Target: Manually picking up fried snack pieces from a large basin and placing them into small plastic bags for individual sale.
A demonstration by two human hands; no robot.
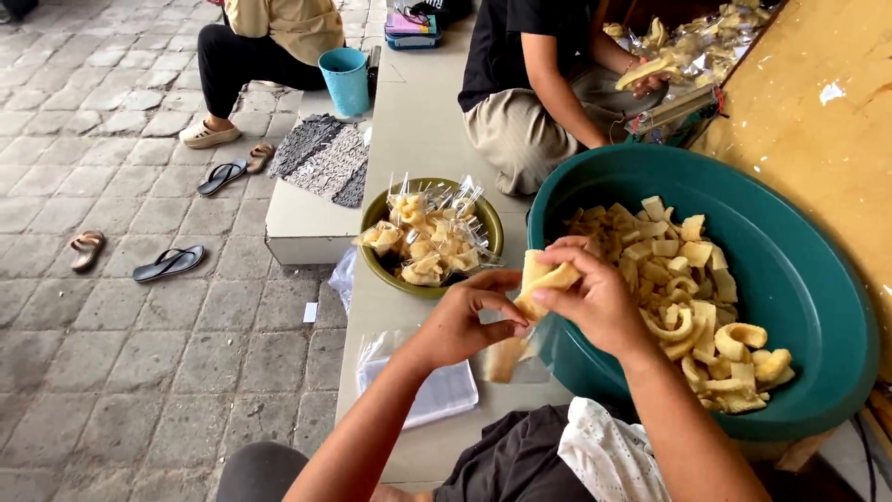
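Crackers are going into a small clear bag [506, 358] at the centre of the frame, and that bag is only partly filled: a few pale pieces sit in its lower end while its mouth is up between your hands. Your left hand [465, 321] curls around the bag's upper edge, thumb and fingers pinching the plastic to keep it open. Your right hand [595, 297] is closed on a flat yellow cracker [544, 277], holding it just above the bag's mouth, touching or nearly touching your left fingertips. Judging by what lies around you, a good share is done and plenty is left. The olive bowl [386, 265] just above and left of your hands holds a heap of filled, closed packets [427, 237]. The big green tub [790, 279] at right is loaded with loose crackers [688, 297] over much of its floor, so many packets remain to fill. A stack of empty clear bags [423, 386] lies on the concrete ledge [418, 139] at lower centre, just left of your left forearm. At the top of the frame another person's hand [646, 79] holds crackers beside a pile of packets.
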